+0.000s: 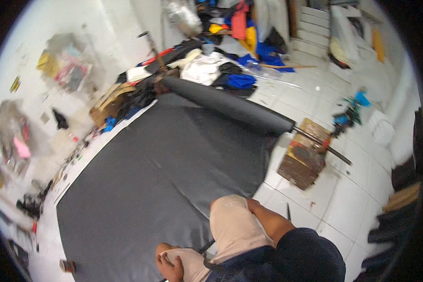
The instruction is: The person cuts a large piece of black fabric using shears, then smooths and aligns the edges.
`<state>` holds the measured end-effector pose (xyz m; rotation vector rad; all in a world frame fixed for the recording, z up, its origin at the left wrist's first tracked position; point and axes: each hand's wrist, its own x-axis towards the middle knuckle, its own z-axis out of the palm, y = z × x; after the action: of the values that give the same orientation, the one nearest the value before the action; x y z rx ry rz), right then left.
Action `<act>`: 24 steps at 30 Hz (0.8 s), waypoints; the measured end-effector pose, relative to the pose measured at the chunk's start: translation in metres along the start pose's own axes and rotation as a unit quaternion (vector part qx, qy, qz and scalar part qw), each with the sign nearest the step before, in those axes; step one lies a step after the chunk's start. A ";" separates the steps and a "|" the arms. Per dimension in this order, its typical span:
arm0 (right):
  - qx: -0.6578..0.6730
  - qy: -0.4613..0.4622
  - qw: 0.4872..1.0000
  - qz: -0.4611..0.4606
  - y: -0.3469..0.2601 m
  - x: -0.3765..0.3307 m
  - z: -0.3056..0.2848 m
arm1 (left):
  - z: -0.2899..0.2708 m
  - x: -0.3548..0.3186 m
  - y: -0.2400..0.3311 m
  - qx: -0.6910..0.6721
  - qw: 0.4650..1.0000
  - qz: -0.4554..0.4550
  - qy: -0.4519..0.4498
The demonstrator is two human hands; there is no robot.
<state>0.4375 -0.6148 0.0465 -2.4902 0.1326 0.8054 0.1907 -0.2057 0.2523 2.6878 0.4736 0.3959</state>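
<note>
A person's left hand (170, 268) rests curled against a bent knee at the lower edge, holding nothing clearly visible; the right hand is hidden behind the other knee, its state impossible to tell. Dark fabric (160, 174) spreads on the floor (343, 197) ahead and to the left, running away toward its roll (228, 104), which lies diagonally beyond, one end on a wooden box (305, 155).

Right hand hidden behind the bent knee (230, 225); wall clutter (66, 63) blurred, perhaps bags.
</note>
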 end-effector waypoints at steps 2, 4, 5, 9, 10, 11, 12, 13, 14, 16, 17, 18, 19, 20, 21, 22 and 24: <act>-0.006 0.000 0.993 -0.119 -0.051 -0.002 0.014 | -0.035 -0.009 -0.002 -0.018 0.999 -0.040 0.013; -0.008 -0.026 0.987 -0.160 -0.057 0.006 0.027 | -0.037 -0.029 -0.003 -0.005 0.998 -0.039 0.044; -0.074 0.005 0.981 -0.180 -0.066 0.006 0.042 | -0.038 -0.040 -0.007 0.005 0.998 -0.041 0.055; -0.280 0.165 0.917 -0.230 -0.020 0.017 0.092 | -0.049 -0.057 0.035 0.014 0.994 -0.094 0.061; -0.298 0.196 0.898 -0.257 -0.036 0.015 0.104 | -0.059 -0.059 0.040 0.040 0.991 -0.110 0.062; -0.245 0.144 0.931 -0.230 -0.051 0.016 0.108 | -0.061 -0.062 0.038 0.041 0.988 -0.130 0.070; -0.224 0.152 0.933 -0.237 -0.078 0.017 0.107 | -0.073 -0.067 0.038 0.043 0.986 -0.145 0.072; -0.209 0.160 0.935 -0.236 -0.089 0.014 0.100 | -0.085 -0.073 0.043 0.037 0.984 -0.162 0.070; -0.210 0.157 0.936 -0.233 -0.086 0.007 0.095 | -0.089 -0.083 0.038 0.074 0.991 -0.107 0.031; -0.174 0.182 0.944 -0.215 -0.073 0.016 0.064 | -0.098 -0.069 0.047 0.105 0.993 0.031 -0.034; -0.170 0.131 0.968 -0.133 -0.072 0.022 0.037 | -0.114 -0.054 0.073 -0.030 0.993 -0.091 -0.066; -0.150 0.075 0.984 -0.059 -0.098 0.026 0.018 | -0.132 -0.055 0.080 -0.036 0.988 -0.109 -0.100; -0.122 0.051 0.991 -0.016 -0.140 0.023 0.003 | -0.152 -0.055 0.084 -0.031 0.983 -0.131 -0.125; -0.096 0.033 0.994 0.028 -0.177 0.016 -0.015 | -0.171 -0.055 0.086 -0.031 0.977 -0.149 -0.147; -0.067 0.087 0.993 0.037 -0.189 0.013 -0.042 | -0.180 -0.064 0.088 -0.028 0.973 -0.165 -0.158; -0.039 0.139 0.988 0.045 -0.191 0.010 -0.071 | -0.187 -0.068 0.092 -0.044 0.968 -0.173 -0.175; 0.047 0.247 0.961 0.114 -0.158 0.009 -0.149 | -0.198 -0.071 0.108 -0.091 0.956 -0.183 -0.211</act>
<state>0.5608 -0.5523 0.2140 -2.5619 0.6247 0.2335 0.0898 -0.2639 0.4579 2.3436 0.7411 -0.2268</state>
